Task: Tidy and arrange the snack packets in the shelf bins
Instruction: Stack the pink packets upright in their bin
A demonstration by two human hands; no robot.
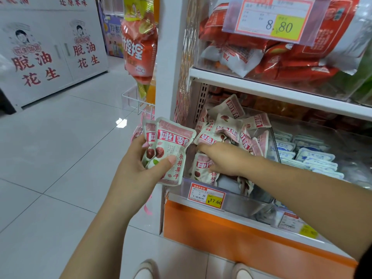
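My left hand [141, 168] grips a small stack of pink-and-white snack packets [171, 146] with red plum pictures, held just left of the shelf. My right hand [221, 158] reaches into the clear shelf bin [237, 202], palm down on more of the same packets; its fingers rest on a packet [201, 170] near the bin's front left. A jumbled pile of these packets [231, 125] fills the back of the bin. Whether the right fingers are closed around a packet is hidden by the hand itself.
To the right, a neighbouring bin holds white-and-blue packets [310, 156]. The shelf above carries red and white bags [261, 55] behind an 8.80 price tag [281, 19]. Hanging red bags [138, 47] are to the left. An orange shelf base [221, 234] and my shoes [149, 268] are below.
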